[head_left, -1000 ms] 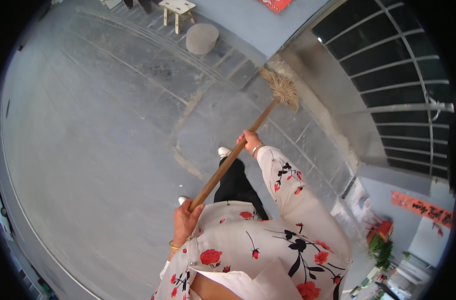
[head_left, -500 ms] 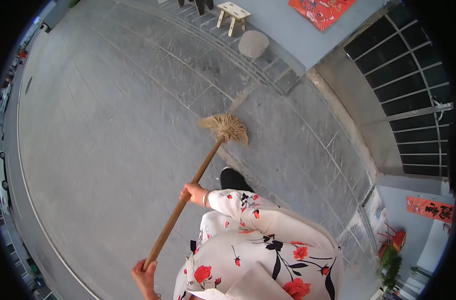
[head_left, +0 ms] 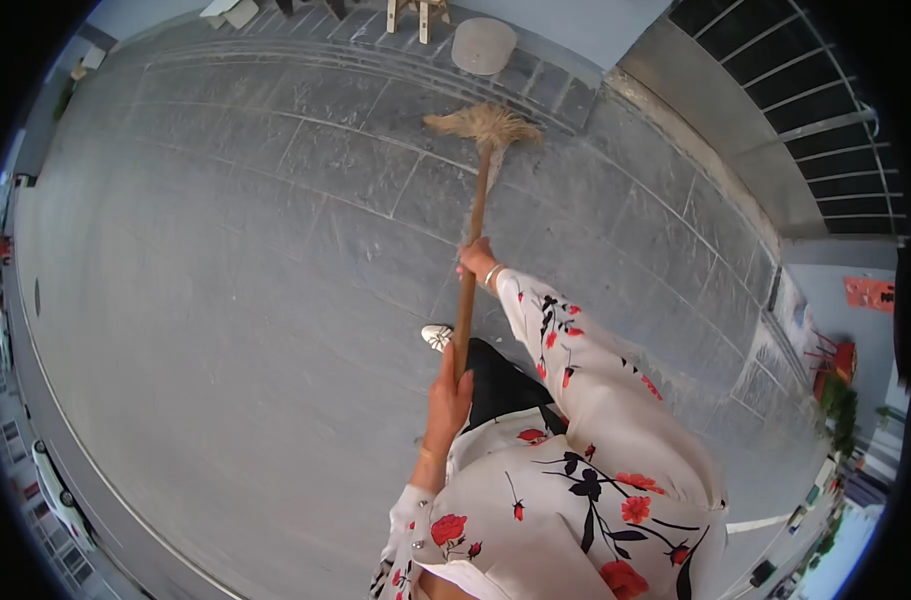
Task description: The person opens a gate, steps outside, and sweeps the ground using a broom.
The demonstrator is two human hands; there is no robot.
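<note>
Gripping the wooden mop handle (head_left: 466, 310) at two places, with the left hand (head_left: 448, 395) wrapped around it nearer the body and the right hand (head_left: 481, 258) closed on it farther out. Extending away to a tan string mop head (head_left: 484, 122), fanned sideways and apparently resting on the grey paving slabs (head_left: 306, 190), near the jointed strip (head_left: 541, 70) along the wall (head_left: 586, 25).

Likely to bump the round grey stool (head_left: 484, 46) if pushed farther outward, or to knock the wooden stool (head_left: 425, 25) beside it if angled left. Could snag loose strands in the slab joints, jerking the handle. Could twist and roll the head over if held too loosely by the right hand. Could strike the white shoe (head_left: 436, 337), near the handle, on a low swing. Could jab the floral blouse (head_left: 551, 540) if drawn back sharply; impossible to tell how much handle continues past the left hand.
</note>
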